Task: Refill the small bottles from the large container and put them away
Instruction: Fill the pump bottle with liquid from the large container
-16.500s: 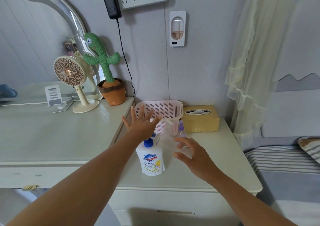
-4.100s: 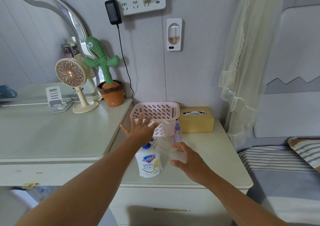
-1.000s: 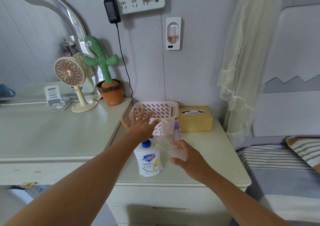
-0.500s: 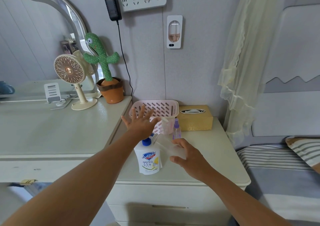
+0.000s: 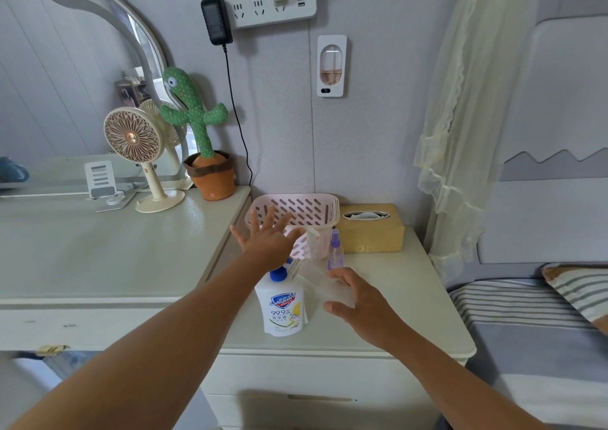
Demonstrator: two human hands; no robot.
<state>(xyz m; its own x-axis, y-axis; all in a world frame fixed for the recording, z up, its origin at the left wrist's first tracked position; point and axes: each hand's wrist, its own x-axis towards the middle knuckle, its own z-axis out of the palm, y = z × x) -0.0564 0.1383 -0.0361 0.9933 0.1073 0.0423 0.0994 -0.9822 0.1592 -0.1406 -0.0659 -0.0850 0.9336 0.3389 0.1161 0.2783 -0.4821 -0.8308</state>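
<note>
Left hand (image 5: 268,243): still spread wide above the pouch (image 5: 283,308).
Right hand (image 5: 362,301): still curled round the clear bottle (image 5: 316,281).
Change: none visible.

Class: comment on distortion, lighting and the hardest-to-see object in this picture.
Head view: the wide-angle lens stretches both forearms toward the corners; light is soft and even, with faint shadows; the clear bottle in the right hand nearly vanishes against the pale cabinet top.

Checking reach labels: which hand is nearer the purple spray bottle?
Right. The right hand, gripping a clear bottle, sits just in front of the purple spray bottle. The left hand hovers spread to its left, above the soap pouch.
</note>
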